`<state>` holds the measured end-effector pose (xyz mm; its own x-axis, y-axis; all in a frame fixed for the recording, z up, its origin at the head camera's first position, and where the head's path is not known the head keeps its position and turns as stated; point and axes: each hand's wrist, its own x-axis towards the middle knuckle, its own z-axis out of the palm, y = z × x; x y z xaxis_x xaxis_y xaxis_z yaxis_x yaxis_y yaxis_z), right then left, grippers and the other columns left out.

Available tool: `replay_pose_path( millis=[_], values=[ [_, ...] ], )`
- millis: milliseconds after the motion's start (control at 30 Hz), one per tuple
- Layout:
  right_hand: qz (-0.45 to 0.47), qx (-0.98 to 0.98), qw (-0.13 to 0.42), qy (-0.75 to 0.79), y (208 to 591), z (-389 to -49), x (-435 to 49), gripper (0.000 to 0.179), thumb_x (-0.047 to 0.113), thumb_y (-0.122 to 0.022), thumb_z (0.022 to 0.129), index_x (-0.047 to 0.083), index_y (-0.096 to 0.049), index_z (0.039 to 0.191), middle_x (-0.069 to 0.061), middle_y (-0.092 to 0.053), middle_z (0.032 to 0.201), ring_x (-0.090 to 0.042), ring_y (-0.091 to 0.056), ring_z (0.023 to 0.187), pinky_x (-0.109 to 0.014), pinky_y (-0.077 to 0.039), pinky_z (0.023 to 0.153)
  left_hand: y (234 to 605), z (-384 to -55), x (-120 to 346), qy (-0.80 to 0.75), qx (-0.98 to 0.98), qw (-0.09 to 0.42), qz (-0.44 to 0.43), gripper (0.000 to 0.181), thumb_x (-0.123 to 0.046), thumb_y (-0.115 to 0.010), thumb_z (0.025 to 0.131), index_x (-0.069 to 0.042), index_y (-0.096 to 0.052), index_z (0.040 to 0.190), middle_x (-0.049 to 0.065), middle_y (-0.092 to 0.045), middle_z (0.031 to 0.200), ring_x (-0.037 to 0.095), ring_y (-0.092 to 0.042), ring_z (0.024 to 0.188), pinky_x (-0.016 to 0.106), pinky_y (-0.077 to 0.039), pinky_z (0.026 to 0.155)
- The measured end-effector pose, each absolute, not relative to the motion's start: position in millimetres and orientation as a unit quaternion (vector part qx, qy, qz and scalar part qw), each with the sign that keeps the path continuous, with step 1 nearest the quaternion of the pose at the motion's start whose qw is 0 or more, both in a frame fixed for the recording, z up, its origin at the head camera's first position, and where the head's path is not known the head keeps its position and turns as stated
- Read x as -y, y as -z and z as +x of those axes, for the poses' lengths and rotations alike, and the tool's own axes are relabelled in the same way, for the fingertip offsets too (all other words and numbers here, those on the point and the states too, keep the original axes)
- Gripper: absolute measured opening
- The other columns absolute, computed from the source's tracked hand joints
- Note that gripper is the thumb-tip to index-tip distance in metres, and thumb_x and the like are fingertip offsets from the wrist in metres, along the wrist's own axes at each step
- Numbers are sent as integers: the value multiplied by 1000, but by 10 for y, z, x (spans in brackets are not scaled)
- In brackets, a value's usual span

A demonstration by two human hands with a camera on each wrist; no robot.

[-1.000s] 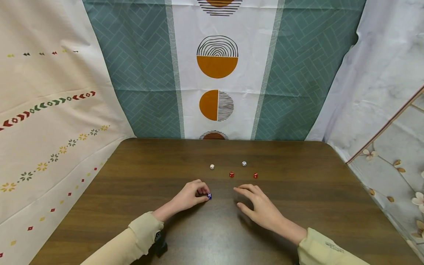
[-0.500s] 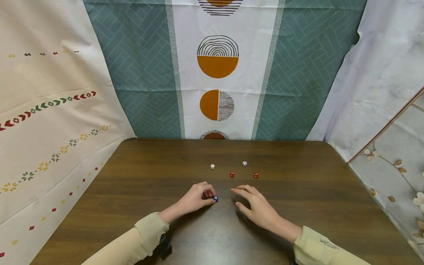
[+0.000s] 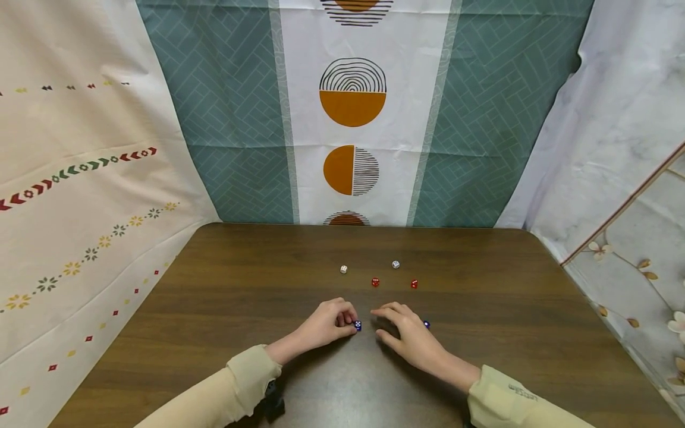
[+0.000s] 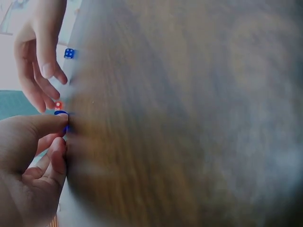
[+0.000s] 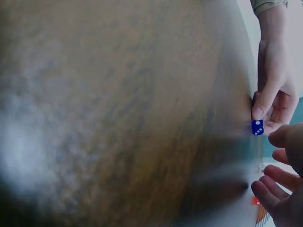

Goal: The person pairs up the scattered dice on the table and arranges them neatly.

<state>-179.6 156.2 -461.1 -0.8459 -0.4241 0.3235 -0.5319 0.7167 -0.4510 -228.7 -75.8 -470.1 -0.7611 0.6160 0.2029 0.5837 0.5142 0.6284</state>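
Note:
My left hand [image 3: 333,321] pinches a blue die [image 3: 358,326] with white pips between thumb and fingers, low at the tabletop. In the right wrist view that blue die [image 5: 257,127] sits at the left thumb's tip. My right hand [image 3: 409,334] hovers just to its right, fingers loosely bent and spread, holding nothing. A second blue die [image 3: 426,324] peeks out beyond the right hand's back, partly covered by it. The left wrist view shows this second blue die [image 4: 69,53] beside the right hand.
Farther back on the brown wooden table [image 3: 257,261] lie two red dice, one left [image 3: 376,282] and one right [image 3: 414,284]. Behind them are a white die [image 3: 343,269] and another white die [image 3: 395,264]. Patterned curtains [image 3: 246,119] stand around the table.
The left hand has moved right and slightly nearer with the pinched blue die. The right hand has shifted a little left, and the second blue die has come into sight behind it.

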Motion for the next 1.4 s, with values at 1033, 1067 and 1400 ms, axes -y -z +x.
replay_pose_path(
  millis=[1033,1067,1400],
  values=[
    [229,930,82,-275,4702,-1880,-1431,18,22,-80,83,19,-71,98,5,-62,103,-12,-53,98,-32,-50,84,4744,-2244,622,-363,-863,24,350,11,-12,-78,84,-10,-69,91,4,-63,84,8,-56,69,13,-44,63],
    [228,930,82,-276,4702,-1882,-1429,18,22,-80,82,19,-71,97,5,-62,103,-12,-53,97,-31,-49,83,4744,-2246,619,-363,-863,25,350,11,-12,-78,84,-10,-69,91,4,-63,84,8,-56,69,13,-44,63],
    [228,927,90,-283,4712,-1894,-1408,15,22,-81,82,20,-69,91,4,-60,102,-12,-50,96,-29,-47,81,4754,-2265,602,-365,-864,29,344,13,-12,-79,83,-10,-69,90,3,-62,82,-1,-48,65,14,-42,60]
  ],
)
